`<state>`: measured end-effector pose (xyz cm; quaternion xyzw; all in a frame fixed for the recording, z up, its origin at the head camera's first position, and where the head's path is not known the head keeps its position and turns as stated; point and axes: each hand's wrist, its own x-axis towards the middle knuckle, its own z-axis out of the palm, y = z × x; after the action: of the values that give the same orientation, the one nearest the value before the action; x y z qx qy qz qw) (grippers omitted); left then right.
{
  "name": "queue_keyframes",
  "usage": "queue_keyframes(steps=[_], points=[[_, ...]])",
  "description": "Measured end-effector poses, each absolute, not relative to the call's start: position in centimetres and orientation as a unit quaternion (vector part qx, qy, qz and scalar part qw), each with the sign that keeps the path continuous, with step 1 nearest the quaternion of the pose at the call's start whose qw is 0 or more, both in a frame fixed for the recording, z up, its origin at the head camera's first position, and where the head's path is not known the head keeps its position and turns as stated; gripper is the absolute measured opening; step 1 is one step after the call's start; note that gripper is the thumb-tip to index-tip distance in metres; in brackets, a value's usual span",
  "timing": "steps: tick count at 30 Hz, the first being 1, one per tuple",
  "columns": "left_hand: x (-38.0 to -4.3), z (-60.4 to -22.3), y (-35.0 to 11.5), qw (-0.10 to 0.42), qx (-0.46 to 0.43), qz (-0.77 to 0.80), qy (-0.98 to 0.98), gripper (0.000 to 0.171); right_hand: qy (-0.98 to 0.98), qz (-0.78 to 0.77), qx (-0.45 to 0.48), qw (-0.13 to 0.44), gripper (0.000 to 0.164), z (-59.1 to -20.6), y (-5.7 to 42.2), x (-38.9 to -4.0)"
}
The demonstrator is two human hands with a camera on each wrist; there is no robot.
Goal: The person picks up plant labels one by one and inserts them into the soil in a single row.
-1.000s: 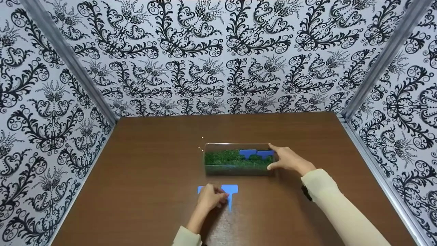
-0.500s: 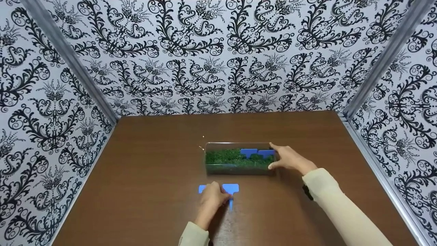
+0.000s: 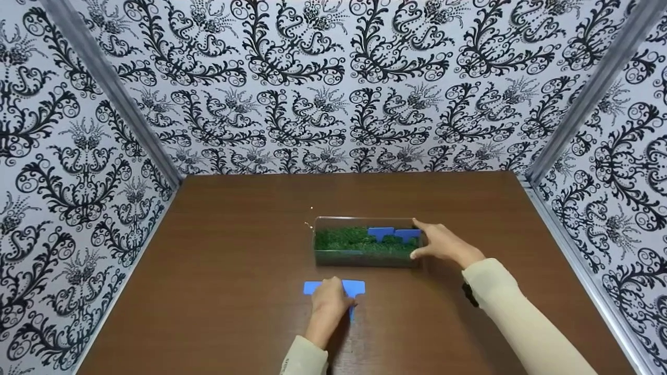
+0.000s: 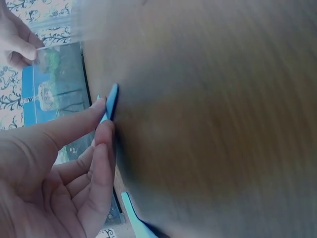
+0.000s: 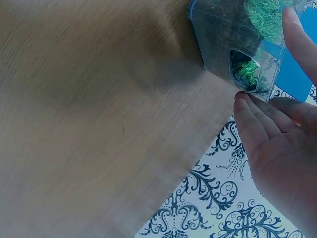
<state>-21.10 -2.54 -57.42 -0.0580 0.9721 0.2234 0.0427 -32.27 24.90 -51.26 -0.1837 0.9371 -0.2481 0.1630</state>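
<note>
In the head view, my left hand (image 3: 330, 304) is over two blue T-shaped plant labels lying on the table. Thumb and index finger pinch the right-hand label (image 3: 355, 287) near its stem, seen edge-on as a blue label (image 4: 113, 101) in the left wrist view. The left-hand label (image 3: 311, 288) is partly hidden by the hand. Behind them stands a clear plastic box (image 3: 365, 259) filled with green artificial grass (image 3: 341, 239). Two blue labels (image 3: 381, 232) stick up at its right side. My right hand (image 3: 443, 244) grips the box's right end between thumb and fingers.
The brown wooden table (image 3: 234, 271) is enclosed by patterned black-and-white walls (image 3: 323, 120) with grey metal framing (image 3: 568, 99) at the corners. Small pale specks (image 3: 308, 225) lie left of the box.
My left hand has shifted slightly right and closed onto the stem of the right-hand label, covering more of it. The right hand and the box stay in place.
</note>
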Motion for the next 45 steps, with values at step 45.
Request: queue_keyframes(steps=[45], points=[[-20.4,-57.9,-4.4,0.119,0.037,0.477,0.87,0.018,0.943,-0.226,-0.189,0.157,0.097,-51.1,24.6,-32.4]])
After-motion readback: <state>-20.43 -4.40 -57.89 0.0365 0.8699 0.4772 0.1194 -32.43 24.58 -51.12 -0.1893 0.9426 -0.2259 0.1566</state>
